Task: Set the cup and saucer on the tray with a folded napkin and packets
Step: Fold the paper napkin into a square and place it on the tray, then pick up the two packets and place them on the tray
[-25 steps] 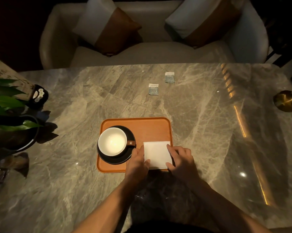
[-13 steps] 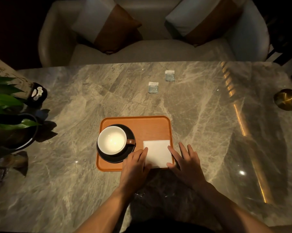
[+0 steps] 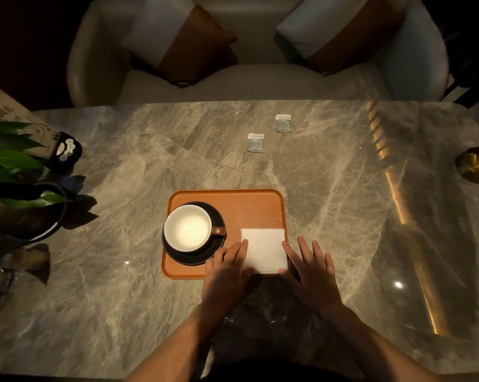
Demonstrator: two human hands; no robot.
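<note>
An orange tray [image 3: 246, 201] lies on the marble table. On its left half a white cup [image 3: 187, 228] with a brown handle stands on a dark saucer [image 3: 217, 250]. A folded white napkin [image 3: 264, 249] lies flat in the tray's near right corner. My left hand [image 3: 227, 267] rests at the napkin's left edge, fingertips touching it. My right hand [image 3: 311, 267] is spread flat at the napkin's right edge, fingers apart. Two small grey-blue packets [image 3: 255, 142] [image 3: 283, 123] lie on the table beyond the tray.
A potted plant [image 3: 15, 183] and a small dark holder [image 3: 66, 151] stand at the table's left edge. A brass round object [image 3: 475, 165] sits at the far right. A sofa with two cushions [image 3: 233, 45] faces the table's far side.
My right hand has come off the napkin and spread open beside its right edge. My left hand slid slightly left along the napkin's edge. The napkin stays flat on the tray.
</note>
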